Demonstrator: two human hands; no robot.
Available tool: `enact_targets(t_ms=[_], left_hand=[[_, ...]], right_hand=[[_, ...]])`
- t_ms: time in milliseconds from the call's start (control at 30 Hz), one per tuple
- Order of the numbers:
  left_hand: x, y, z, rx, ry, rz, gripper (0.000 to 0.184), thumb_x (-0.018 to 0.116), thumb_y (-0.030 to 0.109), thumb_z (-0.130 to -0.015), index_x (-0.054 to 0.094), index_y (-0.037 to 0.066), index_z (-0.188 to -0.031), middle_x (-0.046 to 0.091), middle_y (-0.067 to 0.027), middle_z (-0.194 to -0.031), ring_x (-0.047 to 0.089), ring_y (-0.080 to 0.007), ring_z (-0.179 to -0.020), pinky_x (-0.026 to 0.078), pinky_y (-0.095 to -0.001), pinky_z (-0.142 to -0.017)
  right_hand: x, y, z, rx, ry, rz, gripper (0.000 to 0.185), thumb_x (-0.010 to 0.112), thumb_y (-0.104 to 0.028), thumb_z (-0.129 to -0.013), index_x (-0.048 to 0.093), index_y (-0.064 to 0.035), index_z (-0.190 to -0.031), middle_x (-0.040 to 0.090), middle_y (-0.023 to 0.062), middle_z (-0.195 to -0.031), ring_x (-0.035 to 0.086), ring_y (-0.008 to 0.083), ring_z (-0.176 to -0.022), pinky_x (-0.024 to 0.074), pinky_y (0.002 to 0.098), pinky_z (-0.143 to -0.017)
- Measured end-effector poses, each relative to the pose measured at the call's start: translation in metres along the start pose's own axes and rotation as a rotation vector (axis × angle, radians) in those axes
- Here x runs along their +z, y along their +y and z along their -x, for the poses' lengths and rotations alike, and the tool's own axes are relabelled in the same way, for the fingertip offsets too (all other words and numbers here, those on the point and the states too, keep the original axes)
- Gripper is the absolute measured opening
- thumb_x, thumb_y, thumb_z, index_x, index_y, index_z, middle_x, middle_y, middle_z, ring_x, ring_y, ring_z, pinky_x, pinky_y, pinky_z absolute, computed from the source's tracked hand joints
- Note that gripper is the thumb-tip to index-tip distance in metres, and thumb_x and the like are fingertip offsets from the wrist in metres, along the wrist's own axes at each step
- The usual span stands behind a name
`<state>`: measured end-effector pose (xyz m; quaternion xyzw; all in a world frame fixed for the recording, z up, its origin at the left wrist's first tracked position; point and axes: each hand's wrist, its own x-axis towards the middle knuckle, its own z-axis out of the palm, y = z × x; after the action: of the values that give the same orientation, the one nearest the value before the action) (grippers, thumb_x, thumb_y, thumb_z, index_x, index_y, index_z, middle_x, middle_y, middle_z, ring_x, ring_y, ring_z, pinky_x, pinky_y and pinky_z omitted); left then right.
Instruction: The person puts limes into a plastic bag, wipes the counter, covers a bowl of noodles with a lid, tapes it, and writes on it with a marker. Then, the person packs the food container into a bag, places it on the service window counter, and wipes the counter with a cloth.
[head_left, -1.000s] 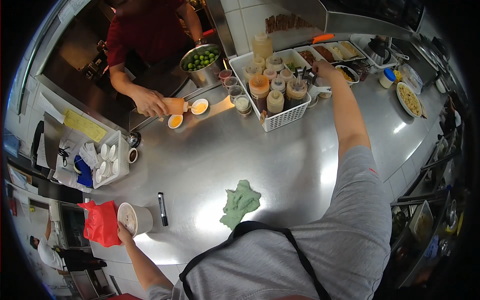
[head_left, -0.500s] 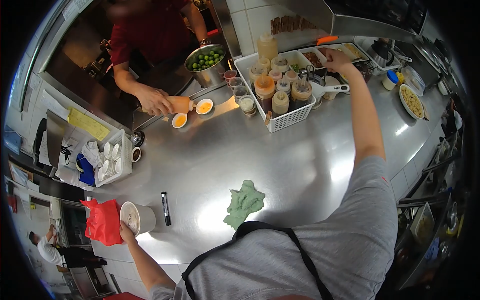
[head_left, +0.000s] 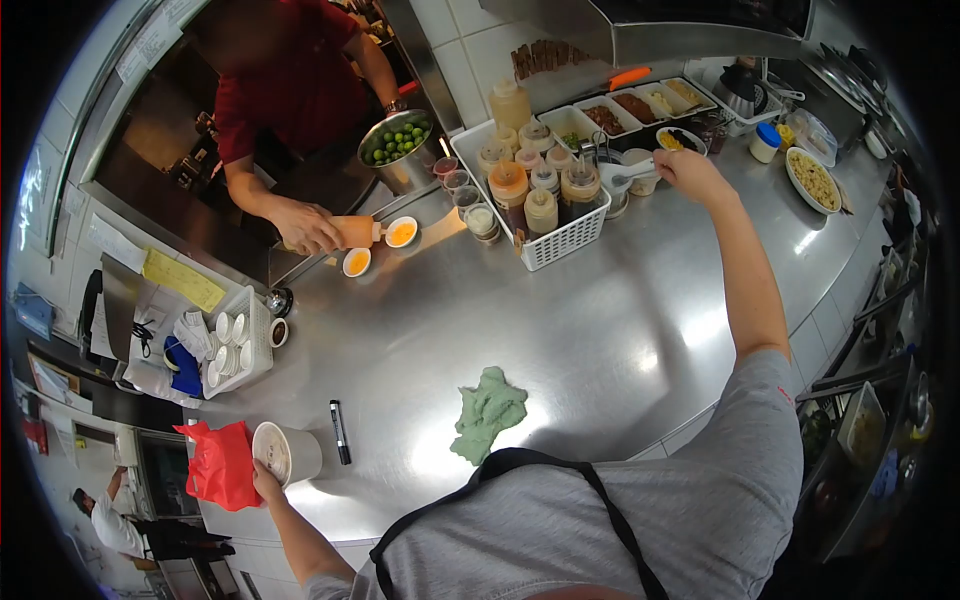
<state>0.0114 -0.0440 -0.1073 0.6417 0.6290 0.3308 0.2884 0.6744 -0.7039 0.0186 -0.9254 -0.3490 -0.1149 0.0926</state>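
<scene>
My right hand [head_left: 690, 176] reaches across the counter with its fingers closed on the handle of a white scoop [head_left: 636, 172], whose bowl end is at the basket's right side. Close by are a white basket [head_left: 568, 238] of squeeze bottles and a white bowl [head_left: 697, 136] with dark and yellow food. At the lower left my left hand [head_left: 267, 484] grips the side of a white tub [head_left: 303, 454], which is tilted toward a red plastic bag [head_left: 218, 468]. Pale contents show inside the tub; some of my left fingers are hidden.
A green cloth [head_left: 489, 414] and a black marker [head_left: 341, 432] lie on the steel counter [head_left: 400, 350]. Opposite, a co-worker's hand [head_left: 308, 228] holds an orange bottle over small sauce cups [head_left: 402, 232]. A pot of limes [head_left: 398, 145] stands beside them.
My right hand has come down from the food trays at the back and now holds the scoop handle. My left hand stays on the tub. The whole view has shifted slightly.
</scene>
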Motion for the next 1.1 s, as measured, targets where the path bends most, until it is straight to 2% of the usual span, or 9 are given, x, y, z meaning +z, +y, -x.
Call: enact_targets(t_ms=[133,233,267,333,533,700,833,900,1100], left_hand=[[-0.001,0.004,0.005,-0.023,-0.024,0.060,0.058,0.043,0.044,-0.088,0.054,-0.010,-0.106,0.060,-0.0194,-0.100,0.058,-0.0254,-0.088,0.045,-0.0321,-0.078],[0.000,0.005,0.006,-0.002,0.032,-0.035,0.058,0.043,0.044,-0.088,0.054,-0.010,-0.106,0.060,-0.0195,-0.100,0.058,-0.0251,-0.087,0.045,-0.0318,-0.078],[0.000,0.005,0.007,-0.015,0.011,0.013,0.058,0.044,0.044,-0.087,0.054,-0.010,-0.106,0.060,-0.0195,-0.101,0.058,-0.0251,-0.088,0.045,-0.0318,-0.078],[0.001,0.006,0.010,-0.035,-0.013,0.056,0.058,0.044,0.045,-0.087,0.054,-0.010,-0.107,0.059,-0.0196,-0.101,0.058,-0.0251,-0.089,0.045,-0.0318,-0.078],[-0.001,-0.010,-0.001,-0.034,0.048,0.034,0.059,0.044,0.045,-0.086,0.054,-0.009,-0.107,0.060,-0.0190,-0.100,0.057,-0.0250,-0.089,0.044,-0.0322,-0.079],[0.001,0.000,0.009,-0.018,0.052,0.027,0.055,0.045,0.044,-0.087,0.056,-0.008,-0.104,0.060,-0.0181,-0.098,0.057,-0.0246,-0.086,0.044,-0.0323,-0.076],[0.001,0.004,0.014,-0.006,0.053,0.074,0.054,0.045,0.043,-0.087,0.057,-0.008,-0.103,0.061,-0.0178,-0.096,0.058,-0.0245,-0.084,0.044,-0.0321,-0.075],[0.002,0.010,0.019,-0.010,0.046,0.066,0.054,0.045,0.043,-0.087,0.057,-0.008,-0.103,0.061,-0.0179,-0.095,0.058,-0.0244,-0.083,0.045,-0.0321,-0.074],[0.001,-0.001,0.005,0.005,0.034,0.026,0.056,0.044,0.043,-0.087,0.056,-0.009,-0.102,0.061,-0.0188,-0.096,0.058,-0.0249,-0.084,0.044,-0.0327,-0.076]], right_hand=[[-0.015,-0.004,-0.008,0.073,0.128,-0.146,0.007,0.050,-0.013,-0.079,0.052,-0.0064,-0.081,0.058,0.0159,-0.073,0.057,0.0346,-0.074,0.0435,0.0421,-0.063],[-0.031,0.001,-0.047,-0.004,0.399,-0.148,0.009,0.050,-0.014,-0.079,0.053,-0.0064,-0.084,0.059,0.0163,-0.076,0.056,0.0356,-0.076,0.0437,0.0422,-0.064],[-0.037,-0.007,-0.063,0.165,0.383,-0.109,0.010,0.048,-0.014,-0.080,0.052,-0.0058,-0.085,0.059,0.0170,-0.081,0.056,0.0356,-0.078,0.0437,0.0432,-0.066],[-0.021,-0.015,-0.103,0.185,0.384,-0.129,0.012,0.047,-0.014,-0.080,0.053,-0.0061,-0.087,0.060,0.0176,-0.087,0.057,0.0357,-0.082,0.0444,0.0443,-0.068],[0.086,-0.012,-0.186,0.295,0.039,0.067,0.022,0.046,-0.009,-0.080,0.062,-0.0031,-0.094,0.059,0.0204,-0.099,0.057,0.0326,-0.095,0.0455,0.0425,-0.081],[0.108,0.003,-0.203,0.343,-0.142,-0.083,0.015,0.055,-0.008,-0.074,0.064,-0.0025,-0.085,0.064,0.0156,-0.086,0.061,0.0302,-0.080,0.0469,0.0389,-0.073],[0.098,0.026,-0.185,0.280,-0.168,-0.053,0.023,0.053,-0.019,-0.078,0.066,-0.0031,-0.086,0.064,0.0158,-0.085,0.061,0.0263,-0.086,0.0465,0.0355,-0.075],[0.097,0.041,-0.174,0.339,-0.024,-0.494,0.022,0.051,-0.019,-0.077,0.067,-0.0050,-0.083,0.064,0.0120,-0.073,0.063,0.0227,-0.075,0.0468,0.0332,-0.070],[0.101,0.056,-0.144,0.409,0.221,-0.703,0.023,0.049,-0.019,-0.076,0.068,-0.0067,-0.081,0.065,0.0081,-0.069,0.062,0.0196,-0.067,0.0469,0.0326,-0.065]])
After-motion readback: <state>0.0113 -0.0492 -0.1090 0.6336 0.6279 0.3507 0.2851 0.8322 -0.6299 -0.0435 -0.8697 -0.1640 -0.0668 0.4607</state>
